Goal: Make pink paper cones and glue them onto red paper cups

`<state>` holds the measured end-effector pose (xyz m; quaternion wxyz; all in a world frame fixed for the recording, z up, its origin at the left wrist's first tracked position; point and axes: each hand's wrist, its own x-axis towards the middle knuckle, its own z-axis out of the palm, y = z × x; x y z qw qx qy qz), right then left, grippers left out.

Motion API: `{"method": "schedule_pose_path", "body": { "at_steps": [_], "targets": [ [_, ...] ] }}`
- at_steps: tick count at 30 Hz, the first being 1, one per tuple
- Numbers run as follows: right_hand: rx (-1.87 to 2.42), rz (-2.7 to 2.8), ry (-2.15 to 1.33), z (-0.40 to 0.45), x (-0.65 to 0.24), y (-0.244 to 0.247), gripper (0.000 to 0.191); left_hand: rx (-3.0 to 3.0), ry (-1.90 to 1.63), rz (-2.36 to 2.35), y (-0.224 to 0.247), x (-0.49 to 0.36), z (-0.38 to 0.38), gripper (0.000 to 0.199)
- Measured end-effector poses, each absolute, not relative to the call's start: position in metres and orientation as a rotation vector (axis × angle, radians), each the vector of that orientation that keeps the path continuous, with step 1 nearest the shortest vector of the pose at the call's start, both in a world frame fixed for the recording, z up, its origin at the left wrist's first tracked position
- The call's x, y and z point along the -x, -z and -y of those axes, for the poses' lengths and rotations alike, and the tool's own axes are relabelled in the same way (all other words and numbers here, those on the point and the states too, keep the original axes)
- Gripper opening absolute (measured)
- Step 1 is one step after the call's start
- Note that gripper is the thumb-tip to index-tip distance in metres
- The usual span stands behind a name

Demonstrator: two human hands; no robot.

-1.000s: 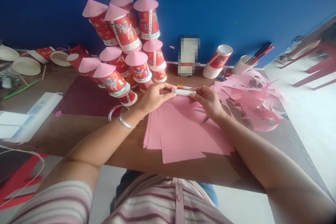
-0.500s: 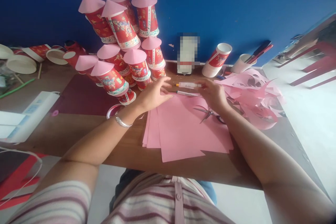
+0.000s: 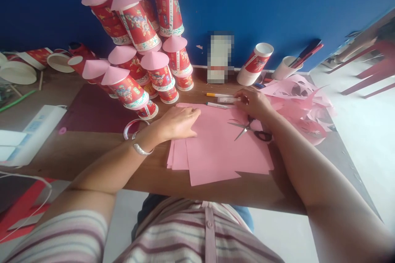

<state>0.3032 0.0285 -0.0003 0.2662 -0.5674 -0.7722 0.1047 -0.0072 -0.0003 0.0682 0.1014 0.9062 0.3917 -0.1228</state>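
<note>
A slim white tube [image 3: 226,100] is just beyond the stacked pink paper sheets [image 3: 216,152], toward twelve o'clock. At its three-o'clock end, the right hand [image 3: 254,102] curls downward; its grip is unclear. The left hand [image 3: 180,124], palm down, loosely open, seemingly empty, reaches in from eight.

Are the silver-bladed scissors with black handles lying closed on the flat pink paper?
No, the scissors lie on the pink paper with their two blades spread apart.
</note>
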Motion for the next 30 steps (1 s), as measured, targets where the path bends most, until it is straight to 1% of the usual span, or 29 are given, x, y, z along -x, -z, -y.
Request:
{"method": "schedule_pose_path", "body": {
  "at_steps": [3, 6, 10, 12, 15, 16, 18, 21, 24, 27, 30],
  "targets": [
    [1.426, 2.152, -0.173, -0.027, -0.302, 0.001, 0.015, -2.671, 0.357, -1.143, -0.067, 0.009, 0.000, 0.032],
    [1.411, 2.070, -0.067, -0.020, -0.292, -0.003, 0.015, -2.648, 0.368, -1.133, -0.066, 0.009, -0.001, 0.033],
    [1.282, 2.179, -0.082, 0.000, -0.266, -0.011, 0.016, -2.645, 0.392, -1.117, -0.066, 0.008, -0.001, 0.034],
    [1.214, 2.286, -0.155, 0.013, -0.249, -0.015, 0.023, -2.660, 0.376, -1.104, -0.067, 0.009, -0.002, 0.038],
    [1.207, 2.498, -0.235, 0.034, -0.226, -0.019, 0.044, -2.686, 0.340, -1.082, -0.068, 0.010, 0.000, 0.044],
    [1.232, 2.551, -0.241, 0.040, -0.220, -0.020, 0.052, -2.685, 0.347, -1.079, -0.069, 0.009, 0.001, 0.044],
    [1.318, 2.615, -0.245, 0.048, -0.211, -0.022, 0.057, -2.676, 0.381, -1.082, -0.071, 0.008, 0.004, 0.046],
    [1.429, 2.640, -0.267, 0.054, -0.204, -0.024, 0.055, -2.654, 0.400, -1.072, -0.073, 0.004, 0.007, 0.051],
    [1.499, 2.653, -0.323, 0.055, -0.203, -0.026, 0.059, -2.631, 0.390, -1.057, -0.073, 0.002, 0.006, 0.057],
    [1.556, 2.654, -0.362, 0.056, -0.202, -0.029, 0.060, -2.574, 0.437, -1.084, -0.073, 0.001, 0.004, 0.057],
    [1.610, 2.650, -0.399, 0.055, -0.201, -0.033, 0.058, -2.558, 0.467, -1.124, -0.072, 0.002, 0.003, 0.054]
  ]
}}
